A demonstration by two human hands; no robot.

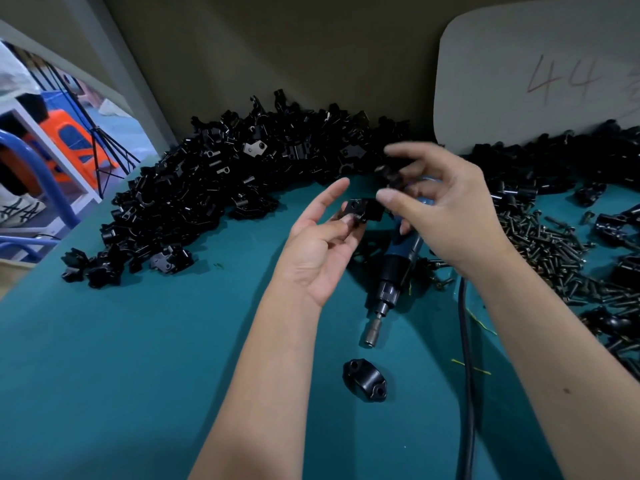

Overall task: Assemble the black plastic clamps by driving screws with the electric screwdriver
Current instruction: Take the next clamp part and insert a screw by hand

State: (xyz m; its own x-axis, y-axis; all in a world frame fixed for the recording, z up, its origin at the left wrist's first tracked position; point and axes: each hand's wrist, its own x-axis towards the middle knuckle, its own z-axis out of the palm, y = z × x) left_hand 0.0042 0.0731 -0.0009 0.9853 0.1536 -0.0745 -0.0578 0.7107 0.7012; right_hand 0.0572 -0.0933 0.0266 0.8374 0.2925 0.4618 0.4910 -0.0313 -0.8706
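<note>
Head view: both hands point(377, 220) hold clamp pieces point(360, 209) above open teal table point(138, 358).

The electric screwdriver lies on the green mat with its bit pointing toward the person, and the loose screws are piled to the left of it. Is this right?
Not quite. In the head view the electric screwdriver does lie on the green mat with its bit toward the person, but the loose screws are piled to its right, not its left.
</note>
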